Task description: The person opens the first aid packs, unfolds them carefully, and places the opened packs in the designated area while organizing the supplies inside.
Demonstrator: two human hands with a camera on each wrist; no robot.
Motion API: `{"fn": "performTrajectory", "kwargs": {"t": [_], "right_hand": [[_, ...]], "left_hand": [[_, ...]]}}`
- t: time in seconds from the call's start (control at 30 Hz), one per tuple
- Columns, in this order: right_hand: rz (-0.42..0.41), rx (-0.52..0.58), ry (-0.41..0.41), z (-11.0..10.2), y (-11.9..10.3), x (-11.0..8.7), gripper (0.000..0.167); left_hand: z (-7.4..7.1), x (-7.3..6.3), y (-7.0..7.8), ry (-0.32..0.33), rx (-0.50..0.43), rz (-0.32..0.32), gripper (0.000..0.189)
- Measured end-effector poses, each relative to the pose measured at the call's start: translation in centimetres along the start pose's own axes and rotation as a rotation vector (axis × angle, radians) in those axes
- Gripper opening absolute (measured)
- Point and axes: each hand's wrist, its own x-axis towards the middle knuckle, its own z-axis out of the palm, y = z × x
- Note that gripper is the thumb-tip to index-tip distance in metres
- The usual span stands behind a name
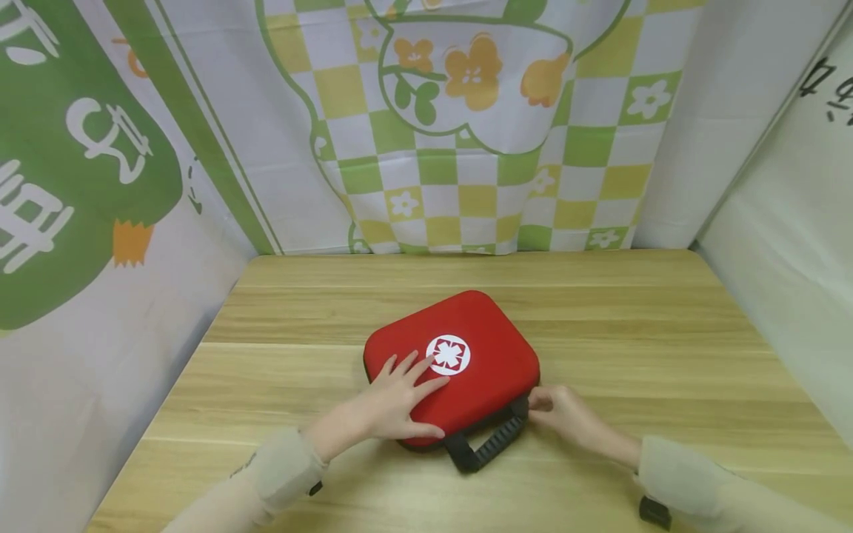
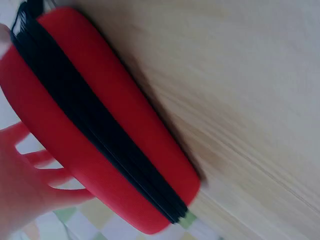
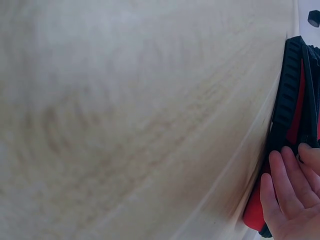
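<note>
A red first aid case with a white round emblem lies closed and turned at an angle on the wooden table. My left hand rests on its lid with the fingers spread. The black zipper band runs along the case's side in the left wrist view. At the near right corner, beside the black ribbed handle, my right hand pinches a small zipper pull between thumb and fingers. The fingers mostly cover that pull.
The wooden table extends around the case on all sides. Behind it hangs a checked, flower-printed cloth. Printed white cloths flank the table at left and right. Each sleeve has a dark device near the wrist.
</note>
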Motion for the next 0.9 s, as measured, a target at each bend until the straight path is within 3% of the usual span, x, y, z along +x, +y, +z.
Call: {"fn": "performTrajectory", "kwargs": {"t": [0.2, 0.37, 0.63, 0.9], "right_hand": [[-0.004, -0.020, 0.002, 0.0, -0.1, -0.1, 0.004], [-0.018, -0.029, 0.008, 0.0, -0.1, -0.1, 0.003], [-0.022, 0.096, 0.076, -0.6, 0.7, -0.5, 0.003], [-0.061, 0.020, 0.071, -1.0, 1.0, -0.6, 0.004]], "left_hand": [[0.1, -0.9, 1.2, -0.037, 0.045, 0.036, 0.068], [0.2, -1.1, 1.1, -0.013, 0.065, 0.050, 0.064], [0.5, -1.6, -0.7, 0.060, 0.062, 0.090, 0.057], [0.1, -1.8, -2.2, 0.075, -0.042, 0.109, 0.052]]}}
